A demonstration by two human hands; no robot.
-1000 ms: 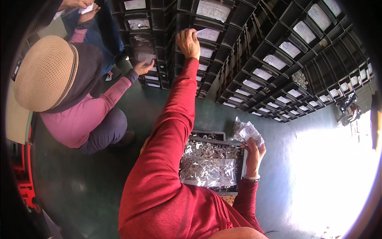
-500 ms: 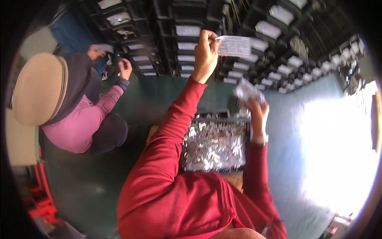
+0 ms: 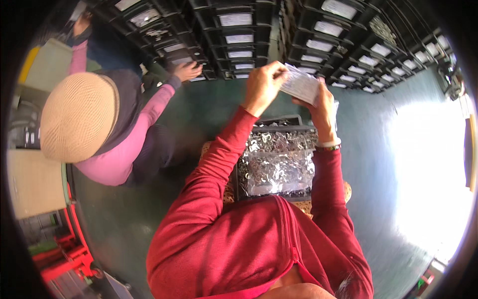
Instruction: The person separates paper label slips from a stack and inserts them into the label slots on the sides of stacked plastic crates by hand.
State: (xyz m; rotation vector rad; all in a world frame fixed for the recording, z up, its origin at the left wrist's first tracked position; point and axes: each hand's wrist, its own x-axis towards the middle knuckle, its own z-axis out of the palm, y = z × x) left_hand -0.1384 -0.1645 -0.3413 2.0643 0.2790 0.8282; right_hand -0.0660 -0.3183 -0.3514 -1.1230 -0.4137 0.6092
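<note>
The person's left hand (image 3: pixel 264 88) was raised ahead of the body, its thumb and fingertips pinched together on the left end of a thin sheaf of white rectangular printed paper slips (image 3: pixel 299 86). The right hand (image 3: pixel 324 109) was curled around the right end of the same sheaf, its fingers bent in and the thumb side facing upward. The sheaf therefore spanned the space between the two hands, tilted downward toward the right. A pale edge showed just beside the right hand, too small to identify. Both forearms wore red knitted sleeves (image 3: pixel 199 172), and a pale band (image 3: pixel 329 143) circled the right wrist.

Below the hands and apart from them stood a black plastic crate (image 3: pixel 284 128), filled with small shiny metal pieces (image 3: pixel 271 141). A flat clear plastic bag (image 3: pixel 281 169) lay on top of those pieces, toward the person. Tan dark-spotted fabric (image 3: pixel 347 192) showed beside the crate.

Beyond the hands rose tall stacks of black plastic bins (image 3: pixel 264 37) with white labels on their fronts. To the left, a co-worker in a tan woven hat (image 3: pixel 79 117) and a pink top (image 3: pixel 117 159) had one hand (image 3: pixel 188 72) extended near a bin front. A red metal frame (image 3: pixel 77 256) stood at the lower left, and the floor (image 3: pixel 124 219) was dark green.
</note>
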